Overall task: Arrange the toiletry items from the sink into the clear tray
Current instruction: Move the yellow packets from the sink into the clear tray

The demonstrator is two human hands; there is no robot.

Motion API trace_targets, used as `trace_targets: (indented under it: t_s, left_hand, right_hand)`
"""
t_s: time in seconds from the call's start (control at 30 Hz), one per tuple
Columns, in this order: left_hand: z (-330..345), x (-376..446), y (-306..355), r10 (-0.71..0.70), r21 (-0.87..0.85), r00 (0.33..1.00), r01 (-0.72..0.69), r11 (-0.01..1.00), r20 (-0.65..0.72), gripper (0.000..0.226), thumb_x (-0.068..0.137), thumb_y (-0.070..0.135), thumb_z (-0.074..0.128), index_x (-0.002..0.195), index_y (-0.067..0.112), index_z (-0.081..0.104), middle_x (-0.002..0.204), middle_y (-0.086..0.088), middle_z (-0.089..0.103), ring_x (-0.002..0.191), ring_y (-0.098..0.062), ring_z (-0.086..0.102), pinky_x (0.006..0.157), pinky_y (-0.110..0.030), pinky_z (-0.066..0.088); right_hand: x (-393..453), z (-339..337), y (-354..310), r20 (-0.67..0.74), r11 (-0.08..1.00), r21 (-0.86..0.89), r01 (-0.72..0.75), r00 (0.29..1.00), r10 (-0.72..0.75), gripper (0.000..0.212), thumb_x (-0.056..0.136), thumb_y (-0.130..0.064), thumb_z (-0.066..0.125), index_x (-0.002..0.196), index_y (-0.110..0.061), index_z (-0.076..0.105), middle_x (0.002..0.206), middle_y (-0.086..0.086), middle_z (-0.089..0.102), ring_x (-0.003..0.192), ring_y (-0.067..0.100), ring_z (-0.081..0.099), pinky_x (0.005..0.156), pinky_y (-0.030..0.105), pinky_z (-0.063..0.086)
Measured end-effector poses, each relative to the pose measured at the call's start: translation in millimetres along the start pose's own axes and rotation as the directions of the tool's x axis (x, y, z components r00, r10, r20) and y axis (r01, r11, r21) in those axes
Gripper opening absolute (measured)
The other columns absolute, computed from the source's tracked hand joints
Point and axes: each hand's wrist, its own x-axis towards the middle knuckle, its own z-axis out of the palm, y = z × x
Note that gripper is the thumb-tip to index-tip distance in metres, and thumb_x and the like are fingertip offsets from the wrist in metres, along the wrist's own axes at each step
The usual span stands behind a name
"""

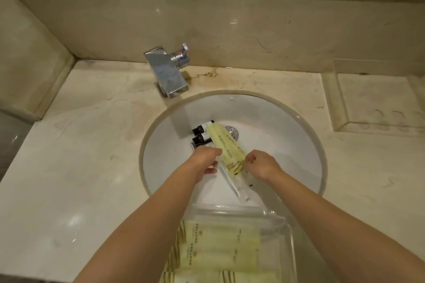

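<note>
- My left hand point(207, 159) reaches into the sink point(287, 122) at frame centre, fingers curled onto the left edge of the yellow packets point(227, 145)
- My right hand point(261, 163) pinches their right edge, fingers bent
- Two dark bottles point(201, 134) lie touching the packets' upper left, by the drain point(232, 132)
- A white sachet point(232, 185) lies under the packets
- The tray point(285, 227), bottom centre, holds more yellow packets
- Tap point(169, 71) upper left
</note>
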Motion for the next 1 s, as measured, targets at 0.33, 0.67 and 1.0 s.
trace_targets:
  t_s: [0.33, 0.67, 1.0]
  left_hand:
    - [25.6, 33.5, 6.4, 0.003, 0.007, 1.0, -0.003, 1.0, -0.022, 0.028, 0.089, 0.018, 0.058, 0.115, 0.007, 0.063, 0.101, -0.006, 0.065, 0.077, -0.016, 0.059, 0.064, -0.03, 0.05]
    - [18.6, 20.6, 12.2, 0.103, -0.035, 0.986, -0.109, 0.993, -0.129, 0.026, 0.081, -0.01, 0.057, 0.079, 0.016, 0.059, 0.092, -0.007, 0.061, 0.09, -0.029, 0.064, 0.082, -0.044, 0.058]
    - [-15.4, -43.8, 29.4, 0.101, -0.234, 0.995, -0.094, 0.968, 0.018, 0.024, 0.08, -0.007, 0.037, 0.073, 0.01, 0.053, 0.069, -0.006, 0.049, 0.052, -0.018, 0.042, 0.046, -0.024, 0.033]
  right_hand:
    - [29.2, 7.5, -2.3, 0.021, 0.991, 0.061, 0.12, 0.992, -0.121, 0.03, 0.084, -0.016, 0.066, 0.114, -0.014, 0.065, 0.104, -0.002, 0.057, 0.087, 0.017, 0.055, 0.075, 0.027, 0.044]
    - [18.1, 3.7, -25.3, 0.033, 0.946, 0.323, -0.008, 0.999, -0.003, 0.032, 0.084, -0.007, 0.058, 0.114, -0.016, 0.051, 0.088, 0.0, 0.058, 0.08, 0.015, 0.06, 0.073, 0.032, 0.052]
    - [-29.7, -15.3, -57.5, 0.049, 0.726, 0.682, -0.089, 0.996, 0.076, 0.014, 0.085, -0.002, 0.047, 0.079, -0.014, 0.045, 0.086, 0.01, 0.054, 0.064, 0.021, 0.056, 0.057, 0.032, 0.047]
